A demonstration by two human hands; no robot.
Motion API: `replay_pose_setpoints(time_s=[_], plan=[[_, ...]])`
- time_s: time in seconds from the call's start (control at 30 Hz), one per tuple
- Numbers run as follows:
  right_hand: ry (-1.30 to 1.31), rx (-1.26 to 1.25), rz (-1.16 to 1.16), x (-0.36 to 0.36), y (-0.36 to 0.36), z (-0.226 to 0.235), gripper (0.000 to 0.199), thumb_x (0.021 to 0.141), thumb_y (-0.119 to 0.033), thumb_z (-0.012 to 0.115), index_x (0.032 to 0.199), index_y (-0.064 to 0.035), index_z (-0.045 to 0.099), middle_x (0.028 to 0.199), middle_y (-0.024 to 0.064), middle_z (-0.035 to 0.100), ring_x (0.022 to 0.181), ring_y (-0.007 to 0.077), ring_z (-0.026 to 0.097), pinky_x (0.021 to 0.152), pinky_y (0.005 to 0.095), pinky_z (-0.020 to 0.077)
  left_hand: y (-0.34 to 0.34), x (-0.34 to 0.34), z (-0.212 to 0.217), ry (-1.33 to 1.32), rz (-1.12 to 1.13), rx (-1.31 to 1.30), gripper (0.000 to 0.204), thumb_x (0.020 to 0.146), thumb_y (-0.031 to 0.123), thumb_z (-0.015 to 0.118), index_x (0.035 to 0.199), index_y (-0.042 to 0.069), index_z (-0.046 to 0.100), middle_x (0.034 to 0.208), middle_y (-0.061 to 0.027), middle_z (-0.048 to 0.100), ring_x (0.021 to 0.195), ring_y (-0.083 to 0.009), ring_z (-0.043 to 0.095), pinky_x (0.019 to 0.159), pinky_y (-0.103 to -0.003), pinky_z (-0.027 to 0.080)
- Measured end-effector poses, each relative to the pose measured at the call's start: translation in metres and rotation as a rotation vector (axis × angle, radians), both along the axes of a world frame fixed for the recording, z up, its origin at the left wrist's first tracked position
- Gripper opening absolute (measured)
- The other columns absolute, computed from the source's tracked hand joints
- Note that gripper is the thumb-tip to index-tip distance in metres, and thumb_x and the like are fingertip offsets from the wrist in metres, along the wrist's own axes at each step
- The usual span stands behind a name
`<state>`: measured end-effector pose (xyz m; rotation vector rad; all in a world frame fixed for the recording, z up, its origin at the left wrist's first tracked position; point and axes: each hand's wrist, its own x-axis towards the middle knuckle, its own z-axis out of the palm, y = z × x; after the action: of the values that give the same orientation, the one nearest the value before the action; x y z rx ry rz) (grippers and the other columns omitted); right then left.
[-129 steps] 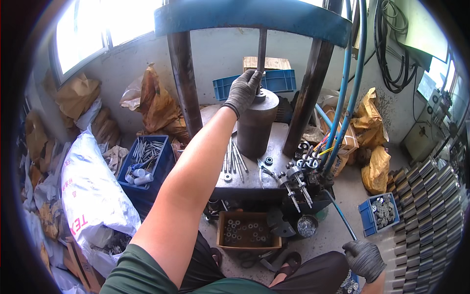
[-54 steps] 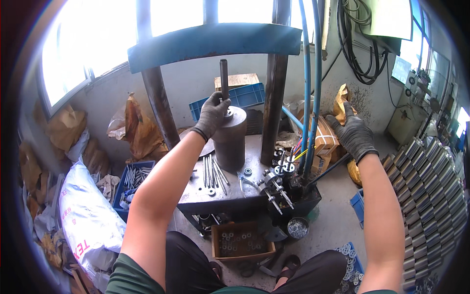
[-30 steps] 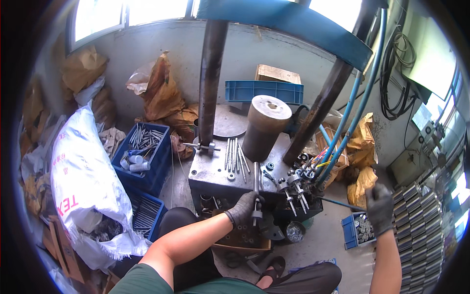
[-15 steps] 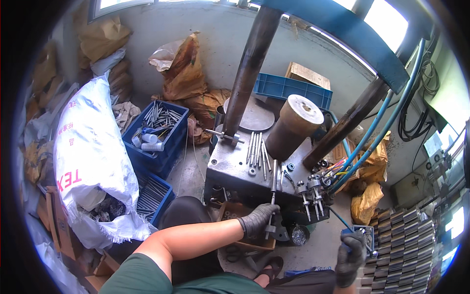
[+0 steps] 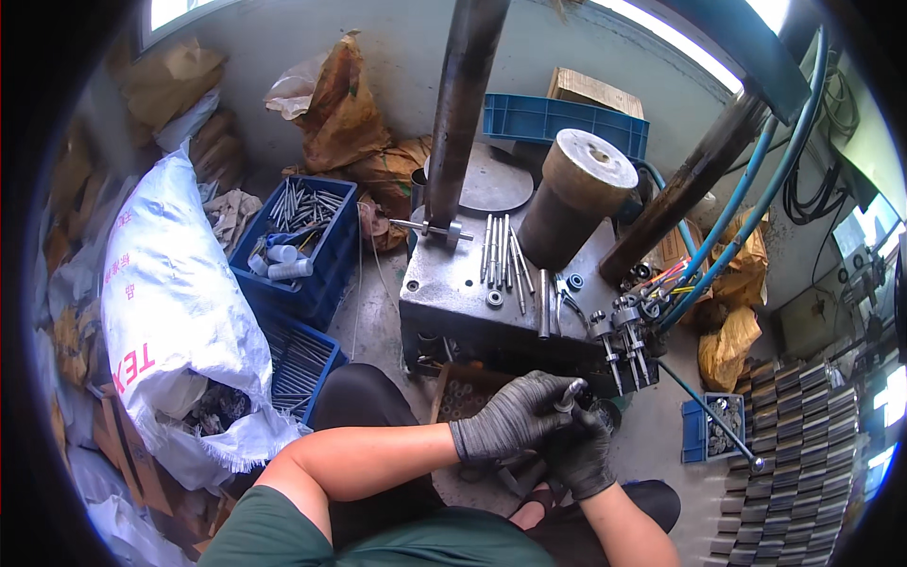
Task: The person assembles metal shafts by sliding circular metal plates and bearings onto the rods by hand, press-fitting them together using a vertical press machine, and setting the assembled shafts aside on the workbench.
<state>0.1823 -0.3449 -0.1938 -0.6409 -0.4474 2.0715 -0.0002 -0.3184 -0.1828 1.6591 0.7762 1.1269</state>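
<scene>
My gloved left hand [image 5: 515, 416] is closed around a short metal shaft [image 5: 570, 392], whose bright end sticks up past the fingers. Against it, my gloved right hand [image 5: 581, 455] has its fingers curled; what they hold is hidden. Both hands are in front of the press table [image 5: 439, 307], above my lap. On that table lie several thin steel rods [image 5: 501, 255], a metal tube [image 5: 543, 307] at the front edge, pliers [image 5: 564, 300] and small ring bearings [image 5: 494, 299]. Several shafts with collars [image 5: 624, 340] stand at its right front corner.
A thick steel cylinder [image 5: 576, 203] and press columns [image 5: 461, 113] rise from the table. Blue bins of rods [image 5: 326, 269] and a white sack [image 5: 179, 293] are on the left. At the right are a small blue bin [image 5: 694, 435], a ball-ended lever [image 5: 709, 416] and stacked metal pieces [image 5: 794, 454].
My left hand has lifted from the table's front with the shaft, leaving the tube on the table edge. My right hand has come in from the small blue bin to meet it.
</scene>
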Motion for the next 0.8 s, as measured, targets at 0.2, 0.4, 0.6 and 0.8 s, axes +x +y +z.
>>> replay_pose_setpoints(time_s=[0.2,0.4,0.6,0.8], plan=[[0.195,-0.029,0.075,0.026,0.001,-0.036,0.052,0.101,-0.046,0.057,0.140,-0.0118,0.053,0.109,0.0075,0.069,0.074,0.0150,0.063,0.062,0.0299,0.0534,0.008,-0.006,0.007,-0.420,-0.119,-0.468,0.050,0.095,0.009,0.076,0.142,0.004,0.058,0.124,-0.0033,0.069,0.115,-0.0108,0.064,0.101,-0.030,0.054],[-0.340,-0.140,-0.048,-0.001,0.000,-0.020,0.073,0.100,-0.071,0.044,0.136,-0.0090,0.059,0.094,0.0080,0.070,0.068,0.0153,0.060,0.060,0.0278,0.0479,0.014,-0.014,-0.006,-0.147,-0.001,-0.277,0.049,0.095,0.013,0.078,0.140,0.004,0.061,0.121,-0.0040,0.071,0.110,-0.0104,0.065,0.098,-0.030,0.055],[-0.374,-0.201,-0.072,-0.003,0.006,-0.026,0.068,0.103,-0.065,0.045,0.139,-0.0094,0.057,0.123,0.0125,0.067,0.111,0.0249,0.066,0.091,0.0407,0.0564,0.015,-0.009,-0.006,-0.165,-0.041,-0.297,0.050,0.094,0.014,0.079,0.139,0.003,0.061,0.124,-0.0059,0.071,0.110,-0.0116,0.065,0.098,-0.032,0.055],[-0.011,-0.185,-0.108,-0.016,0.008,-0.012,0.059,0.104,-0.057,0.049,0.137,-0.0080,0.056,0.127,0.0125,0.064,0.119,0.0267,0.063,0.104,0.0471,0.0533,0.009,-0.007,-0.014,-0.174,-0.046,-0.334,0.045,0.099,0.015,0.072,0.140,0.003,0.056,0.125,-0.0066,0.068,0.115,-0.0128,0.062,0.101,-0.031,0.052]])
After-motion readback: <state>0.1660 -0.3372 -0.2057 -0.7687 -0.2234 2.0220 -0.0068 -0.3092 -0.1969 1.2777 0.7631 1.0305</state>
